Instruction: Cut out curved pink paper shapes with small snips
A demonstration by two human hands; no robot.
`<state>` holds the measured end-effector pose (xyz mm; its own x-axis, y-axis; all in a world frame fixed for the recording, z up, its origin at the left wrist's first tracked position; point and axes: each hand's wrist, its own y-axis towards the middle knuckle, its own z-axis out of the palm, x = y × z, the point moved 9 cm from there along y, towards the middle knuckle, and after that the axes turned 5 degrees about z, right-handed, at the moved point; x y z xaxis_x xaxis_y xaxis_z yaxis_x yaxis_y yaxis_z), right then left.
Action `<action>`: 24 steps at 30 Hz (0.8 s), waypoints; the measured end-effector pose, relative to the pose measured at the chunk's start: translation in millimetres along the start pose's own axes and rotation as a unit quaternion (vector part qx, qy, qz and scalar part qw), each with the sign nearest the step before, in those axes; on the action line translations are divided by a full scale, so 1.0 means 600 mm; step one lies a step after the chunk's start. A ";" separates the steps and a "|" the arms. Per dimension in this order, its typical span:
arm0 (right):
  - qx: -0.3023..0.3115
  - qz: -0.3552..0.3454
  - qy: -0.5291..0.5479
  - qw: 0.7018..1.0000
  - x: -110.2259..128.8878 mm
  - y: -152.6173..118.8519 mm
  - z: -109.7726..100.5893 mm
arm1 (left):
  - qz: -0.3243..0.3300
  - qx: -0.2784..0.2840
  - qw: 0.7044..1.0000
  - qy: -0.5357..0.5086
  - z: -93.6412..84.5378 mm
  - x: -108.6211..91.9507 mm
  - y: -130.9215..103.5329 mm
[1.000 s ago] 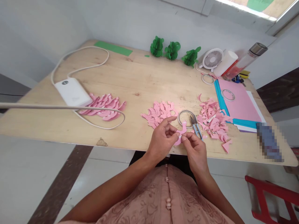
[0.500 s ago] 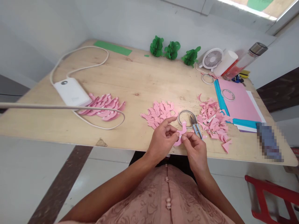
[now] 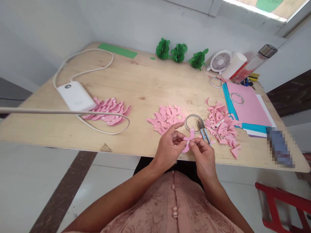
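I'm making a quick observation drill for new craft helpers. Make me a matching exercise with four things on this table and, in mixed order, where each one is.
Things:
1. Curved pink paper
2. Blue-handled snips
3. White fan
4. White box

Places:
A. Beside the leftmost heap of pink pieces
B. Pinched between the fingers of the left hand and right hand
C. At the back, to the right of three green paper shapes
D. Blade tips over a pale ring

Right pairs: 1-B; 2-D; 3-C; 4-A
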<state>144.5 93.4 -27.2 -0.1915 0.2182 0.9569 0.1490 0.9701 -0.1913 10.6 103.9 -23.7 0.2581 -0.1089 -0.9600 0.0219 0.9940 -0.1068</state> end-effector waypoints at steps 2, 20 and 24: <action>0.010 0.000 0.013 1.000 0.003 -0.002 0.003 | -0.002 -0.003 1.000 -0.002 -0.001 0.000 -0.001; 0.053 -0.027 0.043 0.997 0.015 -0.018 0.010 | 0.009 -0.013 1.000 -0.008 -0.001 -0.008 -0.015; 0.051 -0.018 0.056 0.997 0.011 -0.022 0.008 | 0.006 -0.018 1.000 -0.011 -0.001 -0.010 -0.020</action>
<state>136.5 82.6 -19.7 -0.0841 0.1761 0.9808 0.0429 0.9840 -0.1730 8.2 92.7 -16.6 0.2788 -0.0962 -0.9555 -0.0169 0.9943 -0.1050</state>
